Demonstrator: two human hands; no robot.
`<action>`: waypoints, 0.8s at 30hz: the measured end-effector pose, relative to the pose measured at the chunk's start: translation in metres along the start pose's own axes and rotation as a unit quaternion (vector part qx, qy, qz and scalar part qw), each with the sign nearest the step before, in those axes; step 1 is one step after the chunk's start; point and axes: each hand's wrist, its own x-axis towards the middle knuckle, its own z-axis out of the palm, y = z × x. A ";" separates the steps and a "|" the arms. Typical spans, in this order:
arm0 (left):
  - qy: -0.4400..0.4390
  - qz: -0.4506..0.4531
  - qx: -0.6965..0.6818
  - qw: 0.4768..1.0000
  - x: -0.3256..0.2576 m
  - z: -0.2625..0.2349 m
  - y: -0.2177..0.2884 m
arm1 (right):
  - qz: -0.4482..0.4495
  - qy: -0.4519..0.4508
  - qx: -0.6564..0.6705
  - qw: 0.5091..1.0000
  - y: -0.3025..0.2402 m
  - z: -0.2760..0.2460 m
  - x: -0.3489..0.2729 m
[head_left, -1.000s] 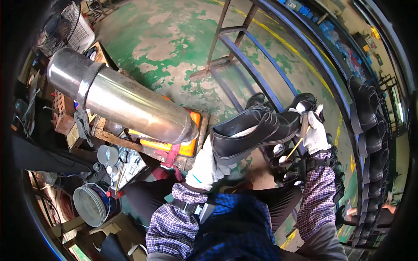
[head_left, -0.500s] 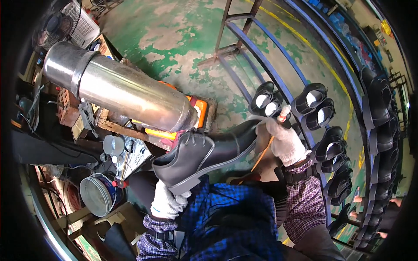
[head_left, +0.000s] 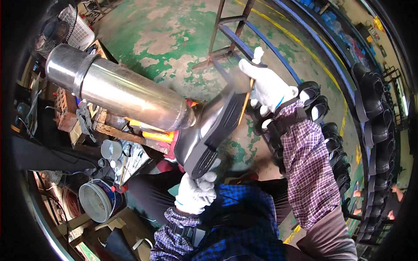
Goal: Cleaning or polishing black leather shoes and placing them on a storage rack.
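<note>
A black leather lace-up shoe (head_left: pixel 213 130) is tilted in front of me, its dark sole and heel turned toward my right. My left hand (head_left: pixel 196 192), in a white glove, is closed around the heel end. At the toe end is my right hand (head_left: pixel 266 82), gloved too, pressing a grey-brown blurred patch, perhaps a cloth (head_left: pixel 238 81), to the shoe. A thin wooden stick (head_left: pixel 246 103) also runs through that hand, with a whitish tip (head_left: pixel 258 55) standing above the fingers. Behind the shoe, close to it, lies the rounded end of a large shiny metal cylinder (head_left: pixel 135 93).
Pairs of black shoes (head_left: pixel 314 98) stand on a blue-railed rack (head_left: pixel 272 45) at right, with more shoes (head_left: pixel 375 126) farther right. At left are a bucket (head_left: pixel 93 202), a clear plastic cup (head_left: pixel 111 149), bricks (head_left: pixel 65 111), a fan (head_left: pixel 52 35) and a white basket (head_left: pixel 80 30).
The shoe has turned from side-on to show its sole, its toe swinging up and away. My right hand has moved up and left with the stick; my left hand has shifted right.
</note>
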 end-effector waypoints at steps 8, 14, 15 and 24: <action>-0.130 0.055 0.112 0.984 -0.059 -0.034 -0.041 | -0.050 -0.207 0.208 0.955 0.067 -0.016 -0.046; 0.032 0.035 0.247 0.968 -0.085 -0.099 -0.041 | -0.193 -0.071 0.168 0.964 0.123 -0.022 -0.123; 0.002 0.084 0.241 0.967 -0.089 -0.092 -0.046 | -0.240 -0.015 0.235 0.942 0.130 -0.035 -0.130; -0.067 -0.067 0.478 0.873 -0.058 -0.013 -0.061 | -0.346 0.188 0.483 0.782 0.091 -0.112 -0.253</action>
